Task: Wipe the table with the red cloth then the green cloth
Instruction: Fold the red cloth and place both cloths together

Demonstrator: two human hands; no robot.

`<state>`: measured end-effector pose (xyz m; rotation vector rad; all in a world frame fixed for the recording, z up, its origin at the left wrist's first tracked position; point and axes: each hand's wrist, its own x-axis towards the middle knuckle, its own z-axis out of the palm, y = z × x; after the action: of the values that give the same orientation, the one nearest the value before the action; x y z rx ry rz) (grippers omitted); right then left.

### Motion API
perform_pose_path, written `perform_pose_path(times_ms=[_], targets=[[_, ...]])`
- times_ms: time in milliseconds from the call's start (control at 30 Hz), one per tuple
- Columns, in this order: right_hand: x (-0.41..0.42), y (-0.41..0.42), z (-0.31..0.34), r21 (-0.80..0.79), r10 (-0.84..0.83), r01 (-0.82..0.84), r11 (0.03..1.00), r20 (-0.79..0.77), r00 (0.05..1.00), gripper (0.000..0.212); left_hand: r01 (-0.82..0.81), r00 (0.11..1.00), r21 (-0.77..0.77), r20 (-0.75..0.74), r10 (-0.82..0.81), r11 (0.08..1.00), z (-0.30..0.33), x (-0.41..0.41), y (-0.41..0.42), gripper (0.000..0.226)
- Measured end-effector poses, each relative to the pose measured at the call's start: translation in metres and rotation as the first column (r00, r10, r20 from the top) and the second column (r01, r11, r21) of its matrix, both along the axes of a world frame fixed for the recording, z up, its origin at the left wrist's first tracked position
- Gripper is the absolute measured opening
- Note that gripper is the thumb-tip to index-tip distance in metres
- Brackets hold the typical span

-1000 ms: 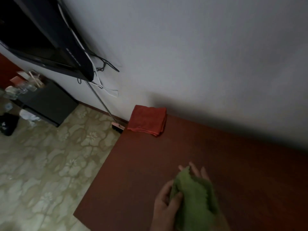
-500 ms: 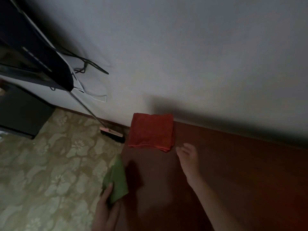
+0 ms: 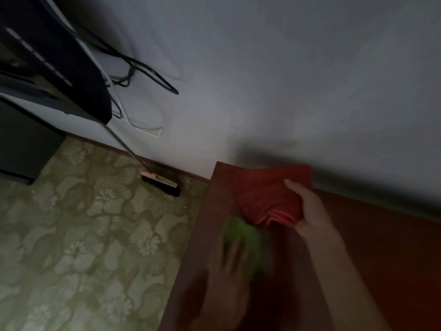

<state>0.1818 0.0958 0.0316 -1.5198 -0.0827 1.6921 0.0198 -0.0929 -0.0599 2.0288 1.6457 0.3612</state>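
Observation:
The red cloth [image 3: 267, 194] lies folded at the far left corner of the dark red-brown table [image 3: 381, 247], bunched at its near edge. My right hand [image 3: 307, 206] grips its right side, thumb on top and fingers under the fold. The green cloth [image 3: 243, 235] sits on the table just in front of the red one. My left hand [image 3: 231, 261] is blurred by motion and pressed on the green cloth near the table's left edge.
The wall [image 3: 286, 91] runs right behind the table. A broom [image 3: 160, 183] leans against it on the patterned floor [image 3: 83, 235] to the left. A dark screen [image 3: 47, 63] with hanging cables and a black cabinet [image 3: 21, 149] are at far left.
My right hand has reached forward and taken hold of the red cloth, bunching it. My left hand has brought the green cloth from beyond the table's left edge onto the table.

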Motion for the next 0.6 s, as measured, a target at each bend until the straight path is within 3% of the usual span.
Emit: perform_pose_path(times_ms=[33, 100, 200, 267, 333, 467, 533, 600], targets=[[0.010, -0.005, 0.009, 0.019, -0.039, 0.040, 0.999, -0.044, 0.998, 0.036, 0.129, 0.990, -0.034, -0.059, -0.131, 0.991, 0.002, 0.025, 0.005, 0.065], [0.031, -0.019, 0.027, 0.049, -0.123, 0.128, 0.991, -0.095, 0.988, 0.037, 0.227, 0.966, -0.024, -0.120, -0.229, 0.974, 0.003, 0.067, 0.019, 0.069], [0.057, -0.038, 0.047, 0.105, -0.202, 0.216, 0.971, -0.128, 0.971, 0.047, 0.225, 0.967, 0.150, -0.156, -0.201, 0.963, -0.008, 0.096, 0.055, 0.052], [0.069, -0.048, 0.052, 0.153, -0.224, 0.244, 0.958, -0.138, 0.965, 0.031, 0.227, 0.962, 0.107, -0.182, -0.206, 0.968, -0.013, 0.100, 0.082, 0.046], [0.076, -0.056, 0.054, 0.179, -0.245, 0.270, 0.946, -0.153, 0.957, 0.032, 0.205, 0.950, 0.099, -0.261, -0.174, 0.974, -0.012, 0.085, 0.109, 0.042], [0.075, -0.065, 0.053, 0.201, -0.220, 0.253, 0.946, -0.173, 0.960, 0.030, -0.060, 0.945, 0.152, -0.309, 0.105, 0.987, -0.025, -0.027, 0.176, 0.052], [0.072, -0.070, 0.050, 0.162, -0.159, 0.187, 0.969, -0.173, 0.972, 0.032, -0.306, 0.933, 0.150, -0.151, 0.328, 0.940, -0.028, -0.092, 0.198, 0.045], [0.070, -0.075, 0.048, 0.133, -0.090, 0.115, 0.984, -0.183, 0.979, 0.055, -0.625, 0.780, 0.055, 0.068, 0.622, 0.779, -0.013, -0.132, 0.201, 0.033]])
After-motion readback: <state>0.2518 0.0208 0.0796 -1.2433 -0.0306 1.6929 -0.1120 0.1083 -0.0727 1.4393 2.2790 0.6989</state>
